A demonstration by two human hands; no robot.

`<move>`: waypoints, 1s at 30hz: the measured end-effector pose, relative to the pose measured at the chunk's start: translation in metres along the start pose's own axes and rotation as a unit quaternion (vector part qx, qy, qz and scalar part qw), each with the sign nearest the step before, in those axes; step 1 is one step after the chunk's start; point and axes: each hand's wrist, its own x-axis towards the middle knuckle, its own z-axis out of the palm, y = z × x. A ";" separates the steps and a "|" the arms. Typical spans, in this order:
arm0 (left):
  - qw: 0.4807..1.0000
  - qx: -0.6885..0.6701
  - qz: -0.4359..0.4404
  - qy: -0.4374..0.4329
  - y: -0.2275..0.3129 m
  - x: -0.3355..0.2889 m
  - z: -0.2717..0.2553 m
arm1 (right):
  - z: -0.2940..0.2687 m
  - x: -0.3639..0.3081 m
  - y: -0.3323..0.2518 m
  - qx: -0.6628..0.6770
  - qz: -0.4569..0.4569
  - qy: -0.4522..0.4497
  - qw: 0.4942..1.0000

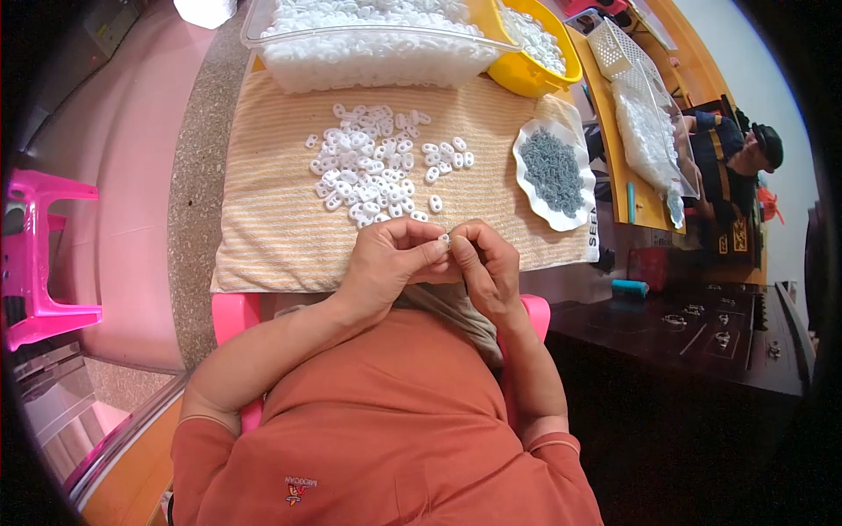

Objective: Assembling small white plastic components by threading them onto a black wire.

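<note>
- At the near edge of a cloth-covered table (263,219), a small white piece (445,238) sits between a seated person's two hands, raised just in front of the cloth.
- The left hand (386,259) pinches it between thumb and forefinger, the tips brought close together on its side.
- The right hand (491,263) meets it from the other side, thumb and forefinger drawn narrow; whether those tips grip the piece or a tiny part as well cannot be told from this view.
- Left of the table's middle, a pile of white pieces (360,167) shows the kind: rounded ovals, many with two holes. A loose cluster (445,158) lies just to the pile's right.
- Near the right edge, a scalloped white dish (528,180) carries small grey parts (551,171), too fine to make out singly.
- Along the far edge stands a clear bin (377,31) heaped with white pieces, a yellow tub (529,83) beside it at the far right corner.
- By its looks, the piece is hard plastic: very light, stiff, unlikely to break, though smooth enough to slip or spin under an uneven squeeze.
- The rounded outer rim seems the best hold, fingertips on opposite sides and the holes left uncovered; the grey parts probably call for a finer pinch.
</note>
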 end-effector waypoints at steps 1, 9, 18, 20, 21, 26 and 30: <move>1.000 0.002 0.003 0.001 -0.001 0.000 -0.001 | 0.000 0.000 -0.001 -0.020 -0.013 0.001 1.000; 1.000 0.017 0.015 0.009 -0.003 -0.001 0.001 | 0.001 0.000 0.003 0.002 -0.005 -0.003 1.000; 0.999 0.007 -0.006 0.031 0.001 -0.002 0.004 | -0.006 0.001 0.002 0.071 0.030 -0.002 0.997; 1.000 0.003 -0.006 0.030 0.002 -0.001 0.004 | -0.007 0.002 0.004 0.057 0.017 -0.002 0.998; 1.000 0.002 -0.006 0.031 0.002 -0.001 0.004 | -0.007 0.001 0.004 0.056 0.018 -0.002 0.998; 0.999 -0.001 -0.013 0.031 0.003 -0.001 0.004 | -0.006 0.001 0.000 0.100 0.031 -0.009 0.994; 1.000 -0.005 -0.008 0.026 0.003 -0.001 0.003 | -0.006 0.000 -0.003 0.136 0.066 -0.015 0.988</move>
